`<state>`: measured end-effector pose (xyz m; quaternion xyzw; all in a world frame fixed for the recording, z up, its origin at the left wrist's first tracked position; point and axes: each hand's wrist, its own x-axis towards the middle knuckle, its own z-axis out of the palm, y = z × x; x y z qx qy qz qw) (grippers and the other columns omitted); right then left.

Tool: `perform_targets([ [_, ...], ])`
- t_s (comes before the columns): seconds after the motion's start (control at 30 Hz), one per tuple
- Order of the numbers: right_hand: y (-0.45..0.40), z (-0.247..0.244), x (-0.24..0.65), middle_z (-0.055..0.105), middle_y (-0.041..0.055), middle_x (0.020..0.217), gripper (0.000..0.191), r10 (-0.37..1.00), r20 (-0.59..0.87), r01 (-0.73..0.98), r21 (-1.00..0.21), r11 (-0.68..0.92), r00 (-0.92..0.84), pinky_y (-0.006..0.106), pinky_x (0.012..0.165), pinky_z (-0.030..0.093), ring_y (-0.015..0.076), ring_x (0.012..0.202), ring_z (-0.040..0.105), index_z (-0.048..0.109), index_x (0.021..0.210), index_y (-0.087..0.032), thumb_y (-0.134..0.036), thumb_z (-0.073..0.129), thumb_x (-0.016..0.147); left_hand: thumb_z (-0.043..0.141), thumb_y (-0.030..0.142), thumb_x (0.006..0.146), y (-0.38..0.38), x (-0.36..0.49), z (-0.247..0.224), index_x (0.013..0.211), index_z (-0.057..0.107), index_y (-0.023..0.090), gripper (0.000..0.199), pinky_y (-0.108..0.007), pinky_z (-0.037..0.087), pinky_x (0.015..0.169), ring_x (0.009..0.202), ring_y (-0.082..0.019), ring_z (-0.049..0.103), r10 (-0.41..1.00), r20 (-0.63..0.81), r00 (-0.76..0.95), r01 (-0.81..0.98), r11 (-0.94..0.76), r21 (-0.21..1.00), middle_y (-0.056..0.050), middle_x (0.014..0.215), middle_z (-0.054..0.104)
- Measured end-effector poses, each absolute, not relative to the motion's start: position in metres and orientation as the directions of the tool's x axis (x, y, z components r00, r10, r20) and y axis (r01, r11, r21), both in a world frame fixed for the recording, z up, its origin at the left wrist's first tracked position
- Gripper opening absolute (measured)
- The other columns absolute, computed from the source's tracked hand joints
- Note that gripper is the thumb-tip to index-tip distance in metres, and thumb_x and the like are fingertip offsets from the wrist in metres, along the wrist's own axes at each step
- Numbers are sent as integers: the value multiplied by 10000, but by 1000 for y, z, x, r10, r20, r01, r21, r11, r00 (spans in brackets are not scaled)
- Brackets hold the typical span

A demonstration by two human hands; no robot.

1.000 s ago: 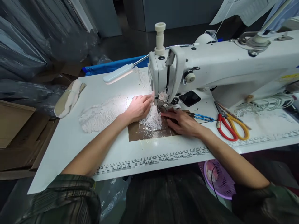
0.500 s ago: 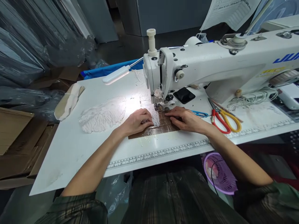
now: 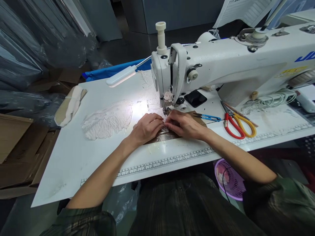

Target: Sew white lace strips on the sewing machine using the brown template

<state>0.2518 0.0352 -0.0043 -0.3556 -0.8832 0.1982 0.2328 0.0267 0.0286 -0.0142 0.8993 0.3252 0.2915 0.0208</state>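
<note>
Just in front of the needle area of a white sewing machine (image 3: 221, 62), both hands meet over white lace (image 3: 153, 101). My left hand (image 3: 149, 127) pinches the lace's near edge from the left, fingers bent together. From the right, my right hand (image 3: 183, 124) pinches the same edge, its fingertips touching those of my left hand. Beneath the hands lies a shiny brown plate (image 3: 161, 139). The lace runs back under the machine head. Fingers hide most of the gripped edge.
A white lace piece (image 3: 108, 121) lies left. To the right are a black phone (image 3: 195, 98), blue snips (image 3: 209, 117) and red-and-yellow scissors (image 3: 233, 123). A small lamp (image 3: 121, 76) shines on the table. A purple basket (image 3: 230, 180) stands below the front edge.
My right hand has moved left off the brown plate to the lace and closed in a pinch beside my left hand. The view has shifted slightly.
</note>
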Motion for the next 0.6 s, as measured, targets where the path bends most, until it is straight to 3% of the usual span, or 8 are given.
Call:
perform_targets([
  [0.1, 33, -10, 255, 626, 92, 947, 242, 750, 298, 574, -498, 650, -591, 353, 739, 500, 208, 821, 586, 627, 1080, -166, -332, 465, 1011, 502, 222, 1020, 30, 26, -13, 985, 647, 146, 167, -338, 633, 766, 918, -166, 708, 622, 537, 569, 565, -771, 294, -86, 978, 720],
  [0.27, 24, -24, 258, 575, 122, 1033, 404, 648, 286, 548, -358, 756, -706, 440, 886, 518, 260, 975, 541, 635, 1297, -206, -152, 442, 946, 488, 202, 1024, 30, 24, -14, 1005, 626, 134, 155, -307, 645, 818, 958, -153, 723, 621, 476, 623, 516, -783, 347, -102, 1060, 736],
  [0.47, 20, -27, 264, 568, 108, 1075, 364, 632, 292, 499, -418, 759, -718, 460, 946, 502, 263, 1051, 516, 734, 1192, -257, -159, 508, 924, 435, 180, 1028, 28, 26, -24, 977, 633, 134, 209, -523, 559, 1035, 1035, -204, 711, 541, 429, 723, 536, -832, 146, -134, 1148, 727],
  [0.6, 20, -29, 264, 576, 98, 1070, 347, 624, 296, 478, -436, 762, -723, 485, 942, 488, 264, 1049, 521, 754, 1158, -282, -167, 519, 929, 490, 173, 1006, 26, 27, -25, 928, 637, 156, 168, -531, 542, 1034, 1042, -204, 702, 507, 449, 736, 543, -838, 58, -117, 1155, 722],
])
